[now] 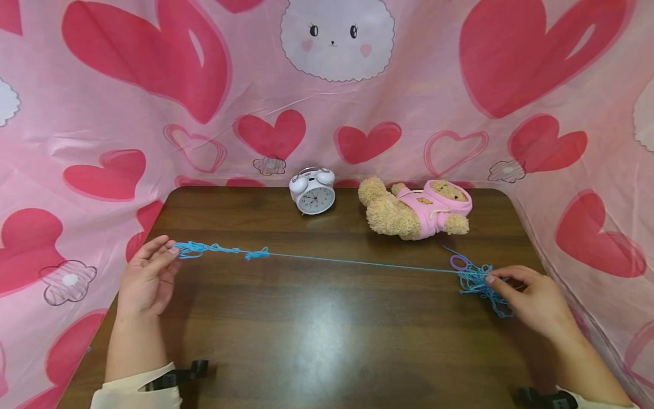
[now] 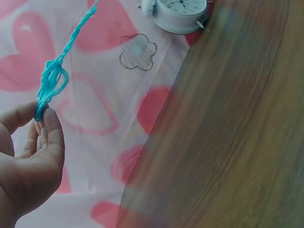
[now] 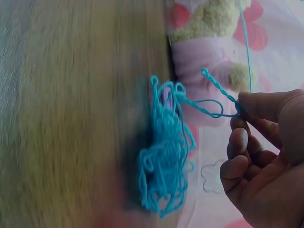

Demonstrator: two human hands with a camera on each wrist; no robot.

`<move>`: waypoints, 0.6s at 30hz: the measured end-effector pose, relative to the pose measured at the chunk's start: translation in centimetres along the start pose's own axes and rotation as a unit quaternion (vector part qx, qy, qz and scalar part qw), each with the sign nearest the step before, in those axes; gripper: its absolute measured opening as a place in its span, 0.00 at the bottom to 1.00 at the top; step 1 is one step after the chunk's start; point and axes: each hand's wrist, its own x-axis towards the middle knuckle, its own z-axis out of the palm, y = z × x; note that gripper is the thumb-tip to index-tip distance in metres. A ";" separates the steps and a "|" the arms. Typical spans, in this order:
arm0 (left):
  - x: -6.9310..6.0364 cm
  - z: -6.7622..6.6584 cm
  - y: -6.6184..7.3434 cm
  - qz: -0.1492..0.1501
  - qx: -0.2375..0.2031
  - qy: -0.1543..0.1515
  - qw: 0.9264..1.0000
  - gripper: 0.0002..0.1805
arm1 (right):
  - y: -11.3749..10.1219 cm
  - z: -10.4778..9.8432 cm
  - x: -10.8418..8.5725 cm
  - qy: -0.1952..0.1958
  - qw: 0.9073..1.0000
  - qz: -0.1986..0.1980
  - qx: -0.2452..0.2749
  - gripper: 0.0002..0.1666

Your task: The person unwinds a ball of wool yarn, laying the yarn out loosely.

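A strand of blue yarn [image 1: 357, 262] stretches nearly straight between the two hands above the table. At the left, my left hand [image 1: 148, 278] pinches a looped bunch of yarn [image 2: 51, 80] between thumb and forefinger. A small knotted clump [image 1: 257, 253] sits along the strand to the right of those loops. My right hand [image 1: 541, 301] pinches the yarn with thumb and forefinger, its other fingers curled in the right wrist view. Beside those fingertips is a loose blue yarn tangle [image 3: 166, 156]. A purple ring [image 1: 458, 262] shows at the tangle's upper left.
A white twin-bell alarm clock [image 1: 315, 200] stands at the back of the brown wooden table [image 1: 317, 335]. To its right lies a teddy bear [image 1: 393, 218] in a pink hoodie. Pink heart-patterned fabric [image 1: 245, 68] surrounds the back and sides.
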 end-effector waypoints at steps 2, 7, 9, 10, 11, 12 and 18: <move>0.0 -0.2 0.2 0.003 -0.003 0.002 1.000 0.18 | 0.6 -0.3 -0.2 0.002 1.000 0.004 0.003 0.10; 0.0 -0.8 0.7 0.010 -0.024 0.006 1.000 0.18 | 1.9 -0.9 -0.7 0.008 1.000 0.023 0.007 0.13; -0.1 -0.9 0.9 0.015 -0.030 0.009 0.999 0.18 | 2.4 -1.1 -0.8 0.011 0.999 0.030 0.012 0.14; 0.0 -1.0 1.0 0.017 -0.035 0.011 0.999 0.18 | 2.7 -1.2 -0.9 0.011 0.999 0.034 0.015 0.14; 0.0 -1.1 1.2 0.019 -0.039 0.012 0.999 0.18 | 3.0 -1.3 -1.0 0.011 0.999 0.039 0.016 0.14; 0.0 -1.2 1.4 0.022 -0.043 0.014 0.999 0.18 | 3.2 -1.5 -1.1 0.010 0.999 0.042 0.016 0.15; -0.2 -2.0 2.4 0.040 -0.077 0.023 0.996 0.17 | 4.9 -2.0 -1.4 -0.002 0.998 0.058 -0.001 0.16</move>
